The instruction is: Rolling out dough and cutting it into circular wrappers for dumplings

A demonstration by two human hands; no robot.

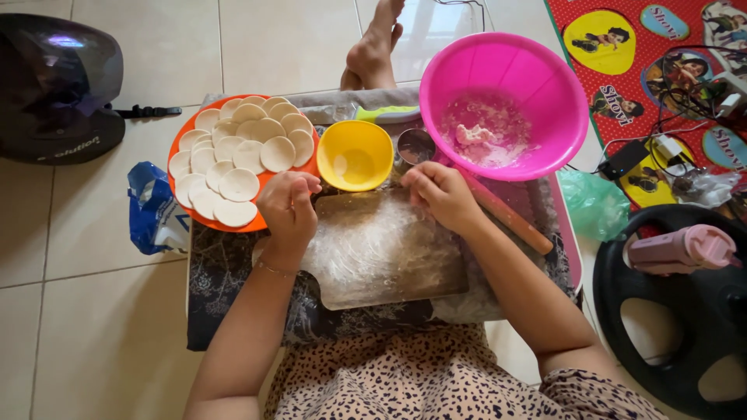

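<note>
My left hand [288, 206] hovers with curled fingers at the top left corner of a floured wooden board [381, 249], beside an orange plate [177, 149] piled with several round white dough discs [237, 155]. My right hand [440, 193] rests with fingers bent at the board's top right corner, near a small metal cup [415, 145] and a wooden rolling pin [510, 218]. Whether either hand pinches a bit of dough I cannot tell. A yellow bowl [355, 155] stands just beyond the board.
A big pink bowl [506, 101] with dough scraps sits at the back right. A dark helmet [58, 85] lies far left, a blue bag [152, 210] beside the low table. A black wheel-shaped object [669, 311] and cables lie right. Someone's foot [373, 47] rests beyond.
</note>
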